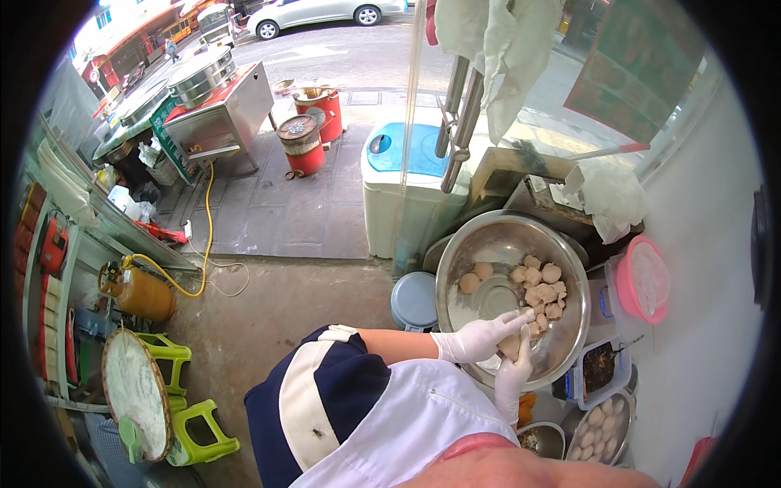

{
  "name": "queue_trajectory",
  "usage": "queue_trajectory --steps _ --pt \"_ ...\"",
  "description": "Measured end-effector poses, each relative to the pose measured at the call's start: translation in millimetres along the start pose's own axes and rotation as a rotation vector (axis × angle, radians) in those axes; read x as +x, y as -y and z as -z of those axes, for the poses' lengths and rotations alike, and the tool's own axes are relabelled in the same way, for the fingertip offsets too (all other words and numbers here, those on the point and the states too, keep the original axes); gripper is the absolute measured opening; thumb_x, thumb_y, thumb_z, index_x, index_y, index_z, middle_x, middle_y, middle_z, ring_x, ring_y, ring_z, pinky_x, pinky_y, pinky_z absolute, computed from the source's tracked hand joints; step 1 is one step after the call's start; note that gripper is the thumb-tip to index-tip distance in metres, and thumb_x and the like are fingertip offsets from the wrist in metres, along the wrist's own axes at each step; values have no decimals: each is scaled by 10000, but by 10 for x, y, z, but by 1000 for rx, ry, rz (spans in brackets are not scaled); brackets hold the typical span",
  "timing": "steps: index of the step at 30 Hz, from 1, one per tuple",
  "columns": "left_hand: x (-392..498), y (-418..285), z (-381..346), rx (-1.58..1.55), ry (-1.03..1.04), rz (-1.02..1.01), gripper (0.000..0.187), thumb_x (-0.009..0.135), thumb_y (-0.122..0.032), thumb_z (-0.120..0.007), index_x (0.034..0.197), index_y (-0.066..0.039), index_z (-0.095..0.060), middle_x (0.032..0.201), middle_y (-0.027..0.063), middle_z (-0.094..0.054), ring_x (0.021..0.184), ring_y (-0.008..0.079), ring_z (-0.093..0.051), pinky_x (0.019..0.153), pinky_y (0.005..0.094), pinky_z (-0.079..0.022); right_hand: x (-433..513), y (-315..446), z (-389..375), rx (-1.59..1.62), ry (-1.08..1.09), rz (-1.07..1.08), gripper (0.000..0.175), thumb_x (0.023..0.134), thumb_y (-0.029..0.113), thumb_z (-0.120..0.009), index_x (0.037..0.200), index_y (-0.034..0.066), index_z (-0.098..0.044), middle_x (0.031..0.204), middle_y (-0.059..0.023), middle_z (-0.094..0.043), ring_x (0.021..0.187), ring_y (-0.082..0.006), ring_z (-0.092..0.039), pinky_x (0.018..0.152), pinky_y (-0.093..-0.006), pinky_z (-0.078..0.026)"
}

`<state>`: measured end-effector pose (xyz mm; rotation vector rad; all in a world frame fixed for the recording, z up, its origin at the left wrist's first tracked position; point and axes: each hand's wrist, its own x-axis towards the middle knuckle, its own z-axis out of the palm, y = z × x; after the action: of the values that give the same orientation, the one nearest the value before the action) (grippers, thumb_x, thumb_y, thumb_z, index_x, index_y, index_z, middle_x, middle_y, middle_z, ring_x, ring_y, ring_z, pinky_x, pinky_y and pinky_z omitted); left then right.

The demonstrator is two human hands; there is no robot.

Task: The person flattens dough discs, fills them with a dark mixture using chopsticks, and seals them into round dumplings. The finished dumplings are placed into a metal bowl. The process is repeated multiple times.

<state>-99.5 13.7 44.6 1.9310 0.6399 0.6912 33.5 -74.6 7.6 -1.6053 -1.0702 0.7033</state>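
Both my hands wear thin white gloves and meet over the near rim of a large steel bowl [573,360]. My left hand [482,337] reaches in from the left with its fingers extended against a piece of beige dough [507,349]. Close beside it, my right hand [515,369] holds the same piece from the near side. Inside the bowl, several lumps of dough [540,293] lie in a cluster at the right. Two round dough balls [470,283] sit at the left near white flour [460,310].
Right of the bowl stand a pink basin [664,293], a plastic box of dark filling [622,372] and a steel bowl of round pale pieces [628,427]. A blue-lidded container [415,299] is at its left. A floured round tray [134,384] rests by green stools [201,427].
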Motion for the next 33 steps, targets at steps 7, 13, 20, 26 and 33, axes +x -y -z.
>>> queue_trajectory --steps 7,13,20,26,33 --pt "53 82 49 -330 123 286 620 785 89 -594 1367 -114 -536 1193 184 -631 1068 331 -637 886 353 -516 22 94 -50 305 -54 -93 628 839 -150 -418 1453 -36 -357 1472 -193 -420 1337 -250 -438 1094 -326 -342" --pt "-16 82 70 -63 -60 -36 576 837 77 -570 1378 -115 -522 1172 169 -645 1048 272 -650 874 352 -521 72 122 -67 -107 0 101 627 847 -145 -407 1460 -34 -342 1490 -185 -397 1336 -267 -438 1100 -330 -335" --pt "50 88 116 -226 52 129 710 787 74 -601 1444 -147 -444 1202 203 -622 973 321 -667 850 353 -522 88 98 -71 130 28 -109 645 829 -152 -438 1457 -25 -360 1465 -187 -431 1298 -252 -477 1042 -326 -406" --pt "55 206 13 5 55 -17 760 803 80 -576 1486 -168 -353 1218 191 -614 936 301 -679 850 362 -521 70 122 -73 36 -69 60 605 836 -126 -484 1429 -27 -408 1406 -193 -495 1229 -255 -536 1012 -319 -428" --pt "99 151 -108 56 99 162 654 803 78 -544 1424 -112 -465 1186 215 -636 1011 313 -667 856 372 -516 34 68 68 -217 -26 17 596 836 -117 -490 1421 -33 -416 1424 -202 -470 1285 -279 -496 1046 -343 -404"
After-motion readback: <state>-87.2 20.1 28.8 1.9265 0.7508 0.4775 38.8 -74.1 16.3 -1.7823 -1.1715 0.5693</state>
